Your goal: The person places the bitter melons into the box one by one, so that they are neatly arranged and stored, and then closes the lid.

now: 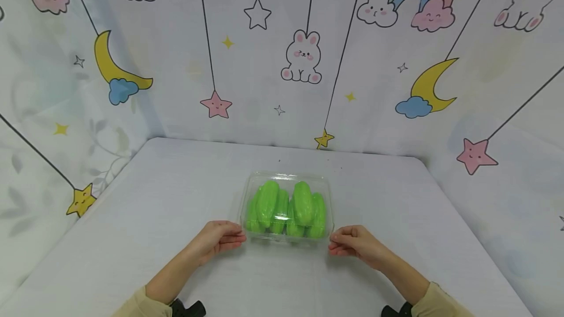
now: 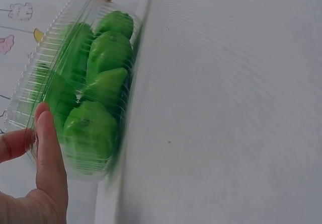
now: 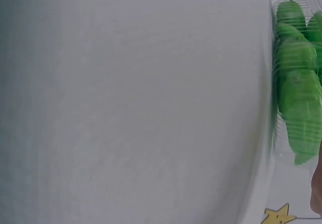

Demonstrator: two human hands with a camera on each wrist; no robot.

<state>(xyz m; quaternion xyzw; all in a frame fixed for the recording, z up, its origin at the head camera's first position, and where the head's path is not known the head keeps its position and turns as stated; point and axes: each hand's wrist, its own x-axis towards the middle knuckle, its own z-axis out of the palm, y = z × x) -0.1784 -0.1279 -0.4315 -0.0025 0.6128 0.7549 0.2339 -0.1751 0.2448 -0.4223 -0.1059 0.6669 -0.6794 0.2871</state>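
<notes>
A clear plastic clamshell box [image 1: 288, 176] sits on the white table, its lid down over several bright green, elongated vegetables [image 1: 303, 204] whose kind I cannot tell. My left hand [image 1: 219, 239] pinches the rim at the box's near left corner; in the left wrist view the thumb and a finger of that hand [image 2: 48, 168] meet on the clear edge. At the near right corner, my right hand [image 1: 357, 244] pinches the rim between thumb and fingers. The right wrist view shows only a sliver of this hand [image 3: 317, 189] at its edge.
The white tabletop [image 1: 185, 180] spreads around the box, with a few tiny dark specks near the back. A cloth backdrop [image 1: 264, 72] printed with rabbits, stars, moons and rainbows rises behind and beside the table. Dark straps [image 1: 189, 308] show at the sleeves.
</notes>
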